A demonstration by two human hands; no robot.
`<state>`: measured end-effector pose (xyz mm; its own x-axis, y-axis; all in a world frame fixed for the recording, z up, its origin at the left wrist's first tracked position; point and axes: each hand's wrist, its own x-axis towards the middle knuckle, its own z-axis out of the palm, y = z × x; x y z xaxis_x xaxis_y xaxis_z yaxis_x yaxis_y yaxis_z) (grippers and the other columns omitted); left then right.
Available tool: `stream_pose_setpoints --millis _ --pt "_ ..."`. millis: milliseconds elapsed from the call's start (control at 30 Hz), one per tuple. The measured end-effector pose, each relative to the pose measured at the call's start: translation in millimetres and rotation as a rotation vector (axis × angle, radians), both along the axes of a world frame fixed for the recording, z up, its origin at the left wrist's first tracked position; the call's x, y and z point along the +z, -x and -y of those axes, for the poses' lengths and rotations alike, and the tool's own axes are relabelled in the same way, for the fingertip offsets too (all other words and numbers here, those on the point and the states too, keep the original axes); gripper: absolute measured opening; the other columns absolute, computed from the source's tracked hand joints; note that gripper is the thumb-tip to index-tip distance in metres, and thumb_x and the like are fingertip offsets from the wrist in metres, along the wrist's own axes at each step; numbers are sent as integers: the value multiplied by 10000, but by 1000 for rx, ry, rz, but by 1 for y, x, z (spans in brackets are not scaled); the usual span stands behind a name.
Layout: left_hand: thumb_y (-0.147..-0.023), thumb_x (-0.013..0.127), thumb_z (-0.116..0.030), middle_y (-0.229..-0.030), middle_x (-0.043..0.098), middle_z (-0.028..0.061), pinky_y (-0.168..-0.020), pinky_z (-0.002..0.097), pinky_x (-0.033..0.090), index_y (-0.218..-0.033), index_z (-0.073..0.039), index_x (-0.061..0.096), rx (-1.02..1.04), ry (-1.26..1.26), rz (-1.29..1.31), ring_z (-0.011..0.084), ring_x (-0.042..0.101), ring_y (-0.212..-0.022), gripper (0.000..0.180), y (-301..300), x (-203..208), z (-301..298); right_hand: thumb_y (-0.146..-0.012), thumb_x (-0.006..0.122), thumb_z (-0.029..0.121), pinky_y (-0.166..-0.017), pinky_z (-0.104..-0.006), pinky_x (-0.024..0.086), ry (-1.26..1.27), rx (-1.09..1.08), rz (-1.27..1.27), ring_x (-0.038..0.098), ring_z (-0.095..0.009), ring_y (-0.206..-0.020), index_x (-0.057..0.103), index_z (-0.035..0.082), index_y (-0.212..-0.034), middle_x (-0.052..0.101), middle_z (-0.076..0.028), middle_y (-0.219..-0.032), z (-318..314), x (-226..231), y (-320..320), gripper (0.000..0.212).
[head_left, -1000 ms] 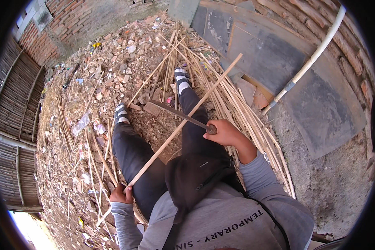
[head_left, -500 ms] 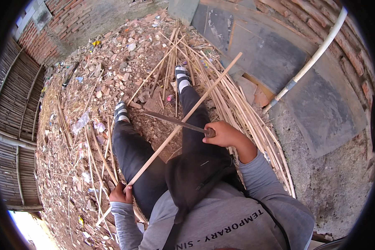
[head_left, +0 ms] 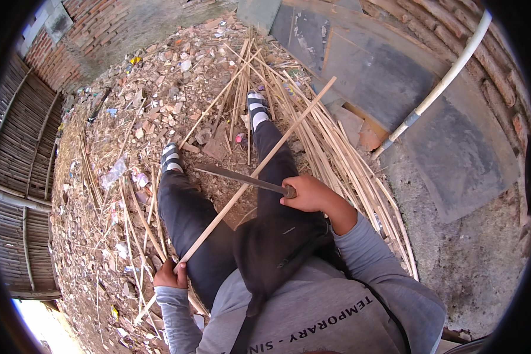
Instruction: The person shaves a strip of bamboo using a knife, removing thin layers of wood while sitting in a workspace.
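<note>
A long pale bamboo strip slants across my legs, from the lower left up to the far right. Near its lower end my left hand is closed round it, resting by my left thigh. My right hand grips the brown handle of a machete above my right thigh. The long blade points left and crosses the strip around its middle, seemingly touching it. Part of the handle is hidden by my fingers.
A pile of bamboo strips lies along my right side, with more loose strips on the left. Rubble and litter cover the ground. Dark panels and a pale pole lean at the right wall; a woven bamboo wall stands left.
My right hand and the machete have shifted slightly left along the strip. The strip's far end has moved a little left and down; my left hand has barely moved.
</note>
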<state>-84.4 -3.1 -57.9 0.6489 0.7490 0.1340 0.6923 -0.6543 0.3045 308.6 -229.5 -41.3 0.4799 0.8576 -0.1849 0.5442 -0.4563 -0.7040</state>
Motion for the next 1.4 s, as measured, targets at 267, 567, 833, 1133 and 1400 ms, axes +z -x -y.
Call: stream_pose_setpoints --millis 267,567,833,1133,1400 --pt "-882 587 -483 -646 595 233 -567 519 458 -759 -33 609 6 16 19 454 605 -641 467 -3 -2 5 -768 757 305 -716 -431 491 -102 -241 31 646 -375 -836 656 29 -977 661 -187 -835 2 1 -20 361" --pt "-886 578 -503 -635 589 226 -560 520 453 -750 -33 573 17 22 -48 454 600 -632 489 -2 4 1 -776 742 321 -755 -445 496 -23 -107 1 640 -390 -865 656 34 -957 665 -191 -861 3 -4 -12 351" --pt "-884 579 -493 -641 587 238 -570 510 460 -756 -24 596 7 37 5 462 603 -648 486 -4 0 3 -780 744 311 -716 -437 497 -49 -54 46 650 -370 -812 658 63 -927 663 -160 -806 -2 4 -5 301" --pt "-897 559 -494 -623 572 235 -560 511 449 -729 -20 569 3 48 -21 462 592 -629 504 -2 -5 0 -779 742 326 -734 -442 497 -108 -249 14 643 -387 -845 651 37 -986 656 -196 -836 1 -4 -13 366" --pt "-880 597 -484 -627 582 230 -560 512 452 -730 -27 579 15 22 -59 455 597 -626 482 -1 1 -2 -781 729 340 -752 -441 496 4 -10 1 651 -368 -850 658 66 -979 669 -166 -836 -2 -10 0 346"
